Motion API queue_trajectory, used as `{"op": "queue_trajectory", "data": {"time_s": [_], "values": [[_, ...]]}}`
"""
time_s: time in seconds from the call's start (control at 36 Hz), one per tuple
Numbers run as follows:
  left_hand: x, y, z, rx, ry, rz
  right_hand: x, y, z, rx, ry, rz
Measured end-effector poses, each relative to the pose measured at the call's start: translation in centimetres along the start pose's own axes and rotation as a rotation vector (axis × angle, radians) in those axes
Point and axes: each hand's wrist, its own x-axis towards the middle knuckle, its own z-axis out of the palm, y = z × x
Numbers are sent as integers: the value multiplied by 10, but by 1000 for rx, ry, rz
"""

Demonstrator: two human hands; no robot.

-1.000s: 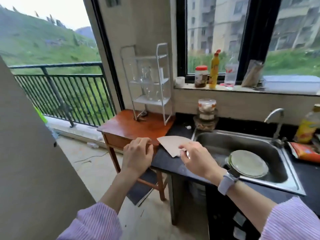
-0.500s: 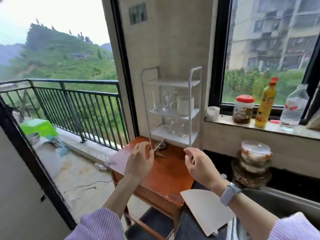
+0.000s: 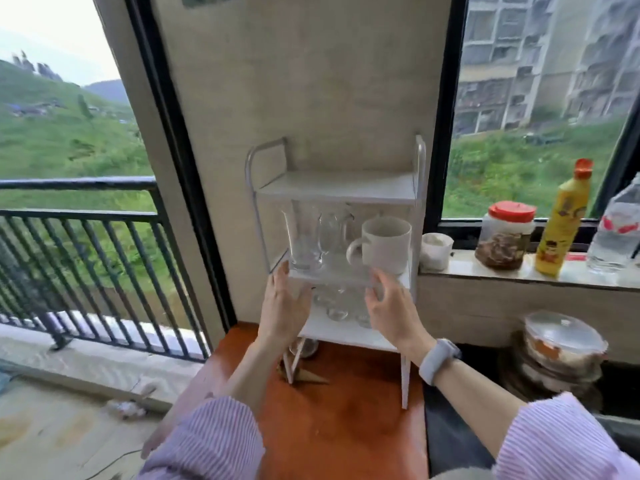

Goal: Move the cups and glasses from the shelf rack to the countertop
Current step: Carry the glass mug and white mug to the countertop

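A white three-tier shelf rack (image 3: 419, 188) stands on a red-brown wooden table (image 3: 346, 417). Its middle shelf carries a tall clear glass (image 3: 304, 233), a clear glass jug (image 3: 334, 233) and a white mug (image 3: 384, 244). Several small clear glasses (image 3: 337, 306) sit on the bottom shelf. My left hand (image 3: 284, 303) and my right hand (image 3: 391, 306) are both raised in front of the rack at the level of the middle shelf's front edge, fingers apart, palms facing each other, holding nothing.
The black countertop (image 3: 450, 441) adjoins the table on the right. The window sill holds a small white cup (image 3: 436, 249), a red-lidded jar (image 3: 504, 235), a yellow bottle (image 3: 562, 220) and a water bottle (image 3: 618, 230). Stacked lidded containers (image 3: 561, 355) stand below. A balcony railing (image 3: 79, 271) is at left.
I have moved closer to the rack, which now fills the middle of the view. Both hands have risen from table height to the middle shelf and have opened.
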Motion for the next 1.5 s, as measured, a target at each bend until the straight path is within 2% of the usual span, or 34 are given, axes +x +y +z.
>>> {"op": "queue_trajectory", "data": {"time_s": [0.19,0.39,0.5,0.67,0.86,1.06,1.25,1.39,1.5], "values": [[83,-17,29,-81,-27,9,61,-2,33,30,154,79],[130,-20,51,-248,31,-46,91,7,48,228,130,228],[132,-23,54,-305,82,-35,90,12,48,267,146,235],[112,-21,49,-238,191,38,79,15,41,331,207,190],[73,-18,34,-267,201,98,68,19,31,421,323,228],[32,-23,21,-253,130,125,30,18,21,443,317,112],[-23,-31,23,-377,19,28,-37,20,8,413,284,64],[-75,-21,38,-365,-124,22,-101,35,-17,336,272,72],[-110,-1,59,-389,-243,10,-145,53,-48,283,378,147]]}}
